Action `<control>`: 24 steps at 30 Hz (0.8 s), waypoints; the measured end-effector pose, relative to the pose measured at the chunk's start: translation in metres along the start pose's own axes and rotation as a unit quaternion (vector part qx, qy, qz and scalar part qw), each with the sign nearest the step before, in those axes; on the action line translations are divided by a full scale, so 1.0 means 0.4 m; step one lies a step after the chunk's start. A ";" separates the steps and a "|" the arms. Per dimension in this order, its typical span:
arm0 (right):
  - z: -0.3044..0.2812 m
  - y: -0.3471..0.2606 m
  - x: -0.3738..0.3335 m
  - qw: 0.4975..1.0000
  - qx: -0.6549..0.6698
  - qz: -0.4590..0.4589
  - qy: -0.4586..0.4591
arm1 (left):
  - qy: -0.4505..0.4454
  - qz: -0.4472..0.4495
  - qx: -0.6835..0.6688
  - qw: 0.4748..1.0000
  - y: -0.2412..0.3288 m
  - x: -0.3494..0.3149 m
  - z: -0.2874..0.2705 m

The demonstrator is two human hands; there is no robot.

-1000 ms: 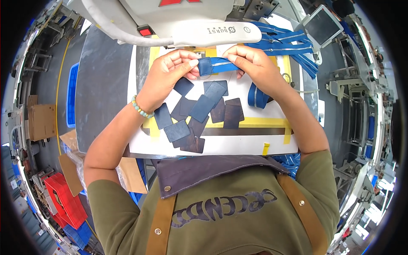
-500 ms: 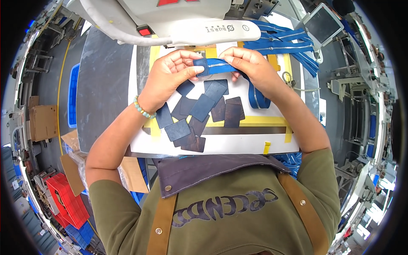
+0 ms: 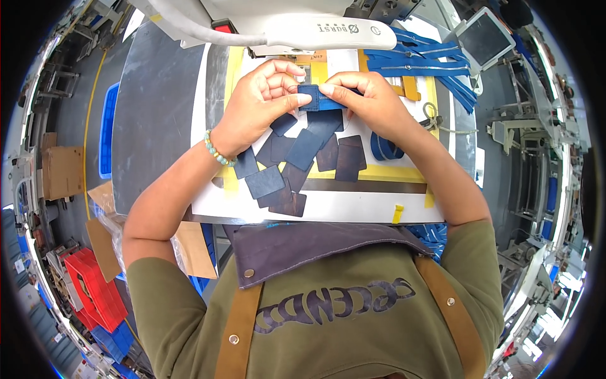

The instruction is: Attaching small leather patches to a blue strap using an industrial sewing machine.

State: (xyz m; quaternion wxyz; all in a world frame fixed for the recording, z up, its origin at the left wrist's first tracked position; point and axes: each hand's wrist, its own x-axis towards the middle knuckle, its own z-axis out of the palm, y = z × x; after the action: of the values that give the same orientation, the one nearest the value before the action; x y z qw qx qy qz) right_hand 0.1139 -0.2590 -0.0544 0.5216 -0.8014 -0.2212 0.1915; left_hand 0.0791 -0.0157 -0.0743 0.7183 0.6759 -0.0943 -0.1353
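Note:
Between my hands is a blue zipper (image 3: 331,103) with a dark blue leather patch (image 3: 308,98) on its end. My left hand (image 3: 265,95) pinches the patch's left edge with the thumb. My right hand (image 3: 369,98) is closed on the zipper tape, its thumb close to the patch's right edge. The rest of the tape passes under the right hand and hangs in a blue loop (image 3: 384,146) over the work surface. Just below my hands lie several loose leather patches (image 3: 305,148), dark blue and brown, overlapping one another.
A white sewing machine head (image 3: 328,33) stands right in front of my hands. Several blue zippers (image 3: 416,64) lie at the far right, near a screen (image 3: 486,39). Yellow tape (image 3: 391,172) borders the white work sheet. Red crates (image 3: 95,290) stand on the floor at left.
My right hand has slid left along the zipper, right up to the patch, covering most of the teeth. My left hand still pinches the patch. The view has shifted slightly.

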 end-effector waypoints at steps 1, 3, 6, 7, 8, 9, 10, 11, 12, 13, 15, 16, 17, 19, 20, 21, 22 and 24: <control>-0.002 -0.001 0.001 1.000 -0.002 0.011 -0.012 | -0.008 0.005 -0.009 1.000 -0.001 0.000 -0.002; -0.005 -0.001 0.003 0.999 0.009 0.031 -0.022 | -0.015 0.011 -0.018 1.000 -0.003 -0.001 -0.005; 0.002 0.015 -0.001 1.000 0.010 0.010 -0.004 | -0.027 0.014 -0.011 0.999 -0.007 0.000 -0.003; 0.005 0.018 0.000 0.999 -0.001 -0.032 0.021 | -0.012 0.036 0.004 0.999 -0.011 0.000 -0.001; 0.008 0.016 -0.002 0.999 -0.001 -0.033 0.022 | 0.002 0.059 0.020 0.998 -0.014 0.000 0.000; 0.015 0.010 -0.008 0.986 -0.074 -0.132 0.068 | 0.002 0.060 0.020 0.998 -0.016 -0.001 0.000; 0.019 0.007 -0.013 0.956 -0.145 -0.228 0.113 | 0.009 0.081 0.043 0.996 -0.018 -0.003 0.001; 0.019 0.005 -0.014 0.956 -0.146 -0.228 0.114 | 0.017 0.103 0.066 0.992 -0.019 -0.004 0.002; 0.018 0.004 -0.016 0.945 -0.176 -0.247 0.125 | 0.016 0.103 0.067 0.992 -0.018 -0.003 0.003; 0.019 0.003 -0.018 0.932 -0.205 -0.266 0.135 | 0.014 0.098 0.079 0.992 -0.017 -0.004 0.005; 0.021 0.004 -0.018 0.919 -0.233 -0.284 0.147 | 0.012 0.092 0.092 0.991 -0.015 -0.005 0.005; 0.023 0.006 -0.016 0.915 -0.230 -0.295 0.148 | 0.007 0.112 0.106 0.988 -0.015 -0.005 0.004; 0.023 0.007 -0.015 0.912 -0.228 -0.307 0.150 | 0.002 0.132 0.120 0.984 -0.016 -0.005 0.004; 0.025 0.011 -0.014 0.909 -0.229 -0.313 0.153 | 0.008 0.139 0.135 0.981 -0.017 -0.005 0.004; 0.025 0.012 -0.013 0.906 -0.231 -0.320 0.155 | 0.014 0.146 0.150 0.978 -0.018 -0.004 0.004; 0.026 0.011 -0.014 0.906 -0.231 -0.320 0.156 | 0.013 0.146 0.151 0.978 -0.016 -0.006 0.005; 0.026 0.011 -0.014 0.907 -0.230 -0.318 0.151 | 0.028 0.141 0.168 0.975 -0.012 -0.009 0.007; 0.025 0.010 -0.015 0.909 -0.228 -0.317 0.146 | 0.042 0.137 0.185 0.972 0.001 -0.015 0.013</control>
State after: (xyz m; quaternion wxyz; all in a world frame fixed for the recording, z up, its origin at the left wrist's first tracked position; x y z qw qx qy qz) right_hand 0.1040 -0.2562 -0.0614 0.3841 -0.8052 -0.4229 -0.1592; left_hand 0.0718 -0.0186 -0.0734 0.5957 0.7829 -0.1792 0.0124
